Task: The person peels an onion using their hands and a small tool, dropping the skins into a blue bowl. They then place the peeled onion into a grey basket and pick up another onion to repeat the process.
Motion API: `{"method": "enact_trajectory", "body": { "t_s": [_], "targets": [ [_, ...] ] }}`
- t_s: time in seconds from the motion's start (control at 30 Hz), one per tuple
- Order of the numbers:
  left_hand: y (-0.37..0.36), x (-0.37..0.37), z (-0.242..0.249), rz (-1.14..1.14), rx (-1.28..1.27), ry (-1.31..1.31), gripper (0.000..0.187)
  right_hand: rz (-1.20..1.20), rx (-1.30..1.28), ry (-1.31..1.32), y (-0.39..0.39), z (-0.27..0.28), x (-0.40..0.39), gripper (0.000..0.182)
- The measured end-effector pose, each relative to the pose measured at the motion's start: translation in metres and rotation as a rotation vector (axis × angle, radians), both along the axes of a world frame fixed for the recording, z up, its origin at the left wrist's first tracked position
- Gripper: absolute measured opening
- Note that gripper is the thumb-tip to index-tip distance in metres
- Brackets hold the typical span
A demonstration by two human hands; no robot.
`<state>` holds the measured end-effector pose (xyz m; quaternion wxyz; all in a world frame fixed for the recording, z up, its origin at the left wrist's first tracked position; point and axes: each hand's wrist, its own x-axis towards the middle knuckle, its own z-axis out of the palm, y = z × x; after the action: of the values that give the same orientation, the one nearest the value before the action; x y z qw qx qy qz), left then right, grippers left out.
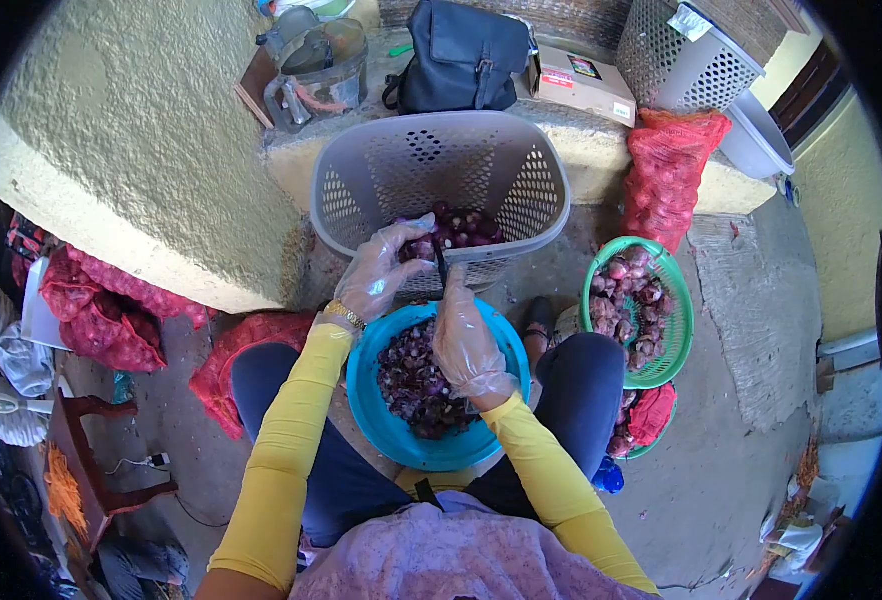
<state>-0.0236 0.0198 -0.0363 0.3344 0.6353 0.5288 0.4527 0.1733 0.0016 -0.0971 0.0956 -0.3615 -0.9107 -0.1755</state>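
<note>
My left hand (376, 268), in a clear plastic glove, is closed around a red onion (420, 248) near the front rim of the grey basket (441, 130). My right hand (468, 340), also gloved, grips a knife (440, 262) whose dark blade points up beside the onion. Part of the knife is hidden by the fingers. Inside the basket lie several peeled red onions (473, 226). Under my hands, between my knees, a blue basin (363, 400) holds onion skins and trimmings (416, 385).
To the right a green basket (677, 352) holds unpeeled red onions (626, 300); another container with a red net sits below it. A full red net sack (669, 180) leans on the ledge. Behind are a black backpack (471, 55) and a cardboard box (586, 85). More sacks (101, 315) lie left.
</note>
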Motion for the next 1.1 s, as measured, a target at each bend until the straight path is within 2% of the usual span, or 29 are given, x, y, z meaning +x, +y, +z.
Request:
{"method": "enact_trajectory", "body": {
  "t_s": [0.1, 0.13, 0.2, 0.27, 0.4, 0.47, 0.6, 0.67, 0.87, 1.0, 1.1],
  "targets": [
    [0.001, 0.002, -0.004, 0.012, -0.042, -0.112, 0.048, 0.023, -0.010, -0.070, 0.000, 0.007, -0.001, 0.044],
    [0.001, 0.003, -0.006, 0.043, -0.019, -0.070, 0.048, -0.013, -0.197, 0.112, -0.003, 0.011, -0.004, 0.047],
    [0.002, 0.003, -0.005, 0.073, 0.006, -0.028, 0.049, -0.050, -0.383, 0.294, -0.006, 0.024, -0.005, 0.052],
    [0.001, 0.003, 0.002, 0.099, 0.087, 0.135, 0.049, -0.105, -0.650, 0.529, -0.009, 0.055, -0.003, 0.090],
    [0.001, 0.003, -0.003, 0.073, 0.047, -0.012, 0.050, -0.125, -0.657, 0.513, -0.006, 0.060, -0.006, 0.090],
    [0.005, -0.001, -0.015, 0.048, 0.081, -0.049, 0.051, -0.200, -0.782, 0.523, -0.004, 0.066, -0.012, 0.087],
    [0.003, 0.001, -0.007, 0.065, 0.050, 0.009, 0.052, -0.174, -0.718, 0.539, -0.006, 0.054, -0.014, 0.088],
    [0.004, 0.000, -0.012, 0.038, 0.061, -0.093, 0.052, -0.172, -0.710, 0.499, -0.004, 0.052, -0.015, 0.089],
    [-0.002, 0.004, 0.006, 0.057, 0.021, -0.020, 0.052, -0.220, -0.790, 0.512, -0.004, 0.062, -0.023, 0.091],
    [-0.001, 0.003, 0.002, 0.046, 0.051, -0.008, 0.052, -0.202, -0.737, 0.546, -0.009, 0.051, -0.021, 0.092],
    [-0.001, 0.003, 0.003, 0.044, 0.011, -0.045, 0.052, -0.213, -0.796, 0.543, -0.007, 0.056, -0.022, 0.093]
  ]
}}
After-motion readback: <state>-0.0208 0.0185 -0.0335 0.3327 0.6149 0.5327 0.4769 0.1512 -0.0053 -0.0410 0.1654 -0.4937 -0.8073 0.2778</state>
